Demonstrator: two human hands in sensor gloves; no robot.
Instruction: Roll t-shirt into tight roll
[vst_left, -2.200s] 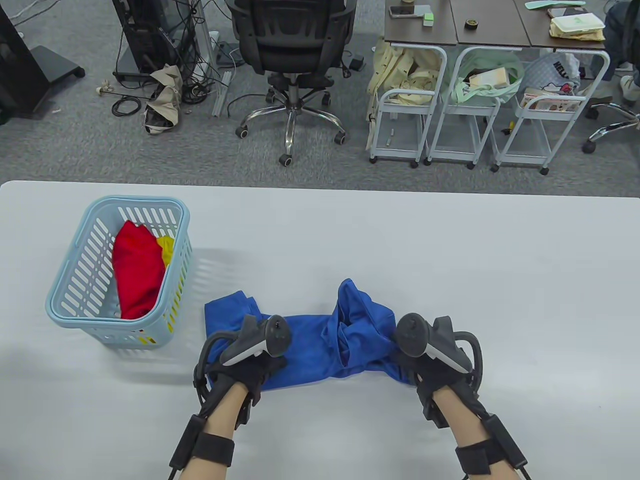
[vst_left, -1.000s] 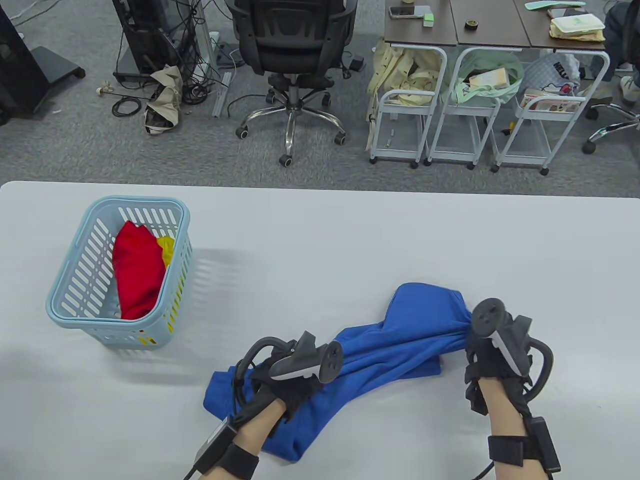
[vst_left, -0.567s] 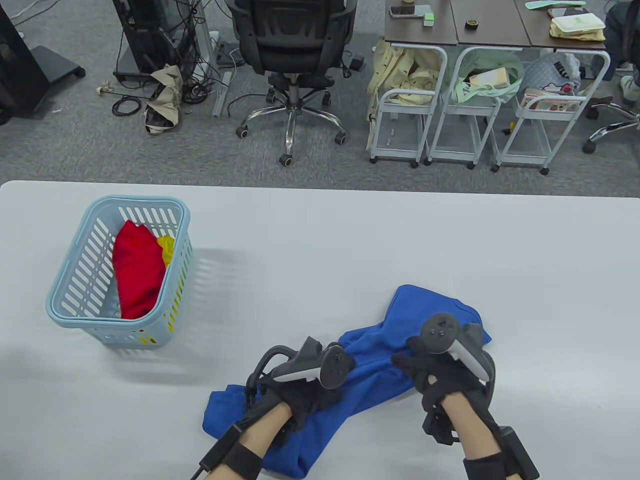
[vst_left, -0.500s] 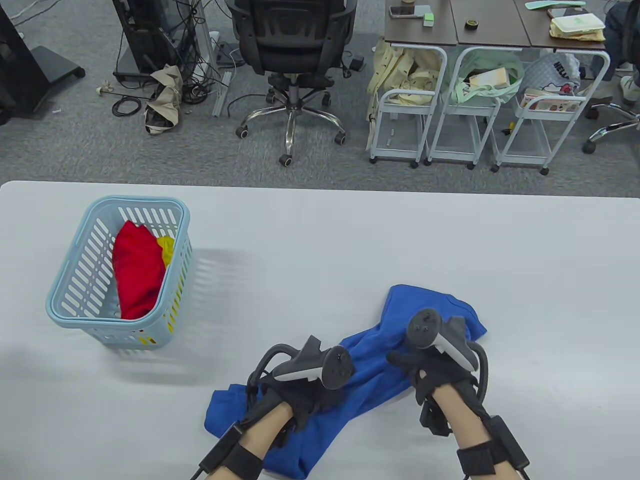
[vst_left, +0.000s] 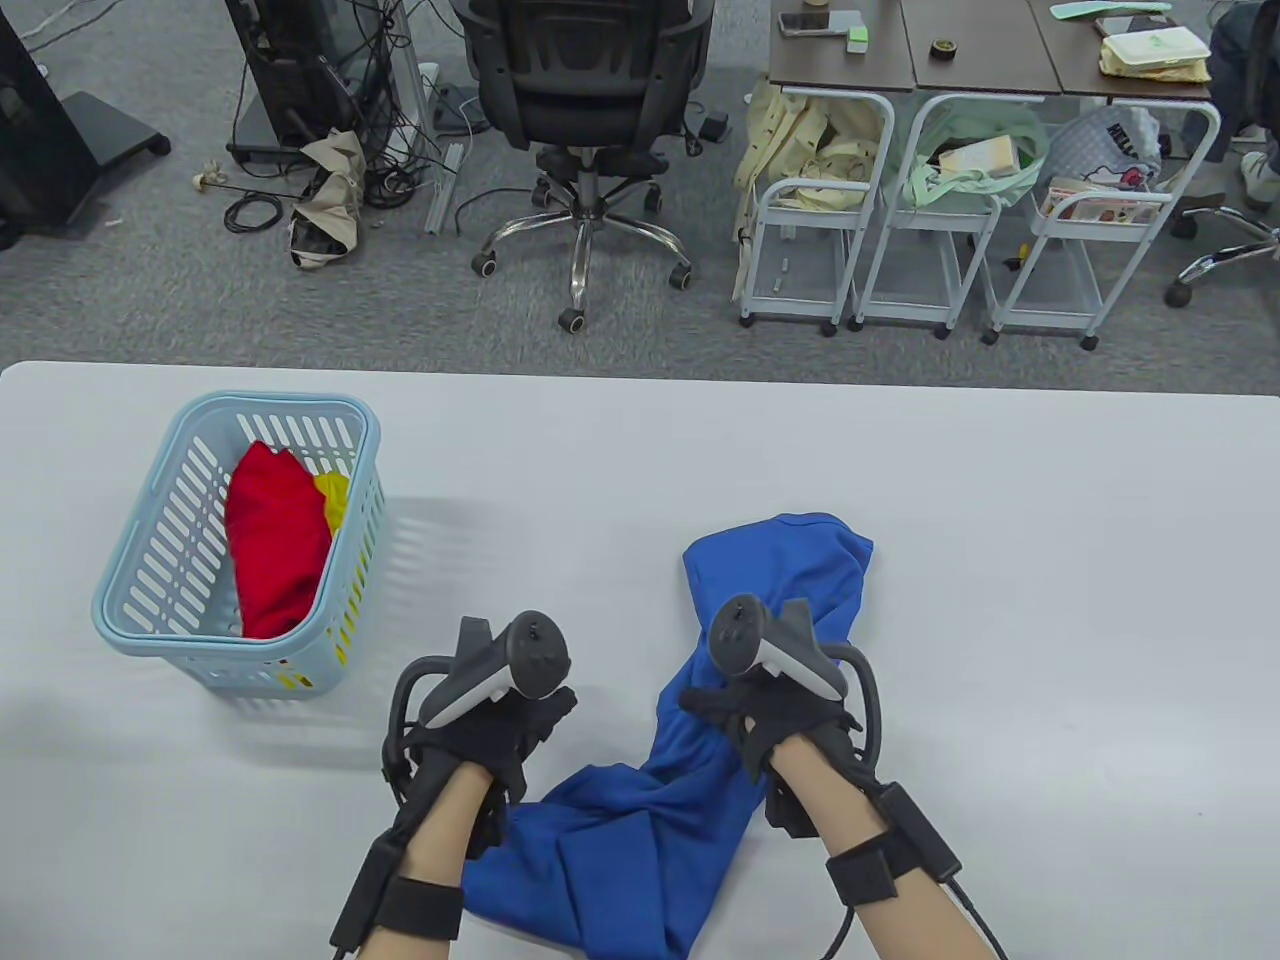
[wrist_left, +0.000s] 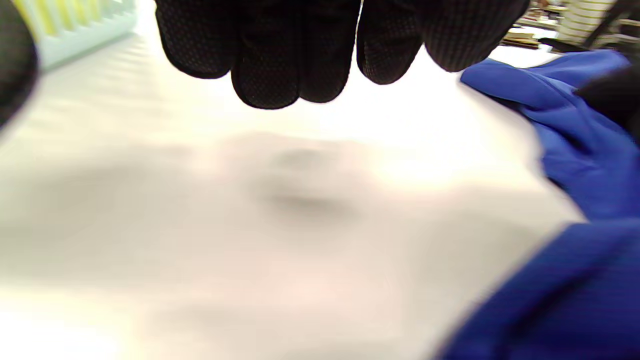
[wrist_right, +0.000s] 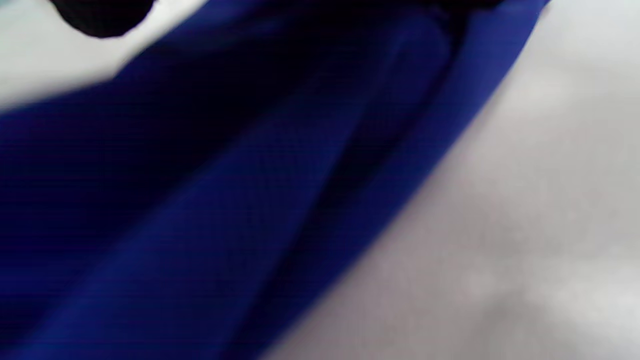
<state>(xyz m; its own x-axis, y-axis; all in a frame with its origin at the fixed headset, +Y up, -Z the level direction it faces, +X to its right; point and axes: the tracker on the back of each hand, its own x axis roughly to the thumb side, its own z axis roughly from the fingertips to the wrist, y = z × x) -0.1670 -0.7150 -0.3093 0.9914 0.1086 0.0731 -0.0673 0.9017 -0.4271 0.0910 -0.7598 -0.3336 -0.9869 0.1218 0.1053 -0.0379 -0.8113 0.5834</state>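
The blue t-shirt (vst_left: 790, 560) lies on the white table (vst_left: 1040, 620) as a long rumpled band running from the middle down to the front edge. My right hand (vst_left: 725, 715) sits on the band's middle and grips the cloth; the right wrist view is filled with blue fabric (wrist_right: 250, 200) close below the palm. My left hand (vst_left: 520, 725) hovers over bare table just left of the shirt and holds nothing. Its fingertips (wrist_left: 290, 60) hang loosely curled above the tabletop, with the shirt (wrist_left: 575, 130) off to the right.
A light blue slotted basket (vst_left: 275, 399) stands at the left of the table with a red garment (vst_left: 275, 550) and something yellow inside. Its wall (wrist_left: 80, 25) shows near my left hand. An office chair and white carts stand beyond the far edge.
My right hand dragged the shirt's far end leftward and turned the band more upright. My left hand let go of the near end and moved left onto bare table.
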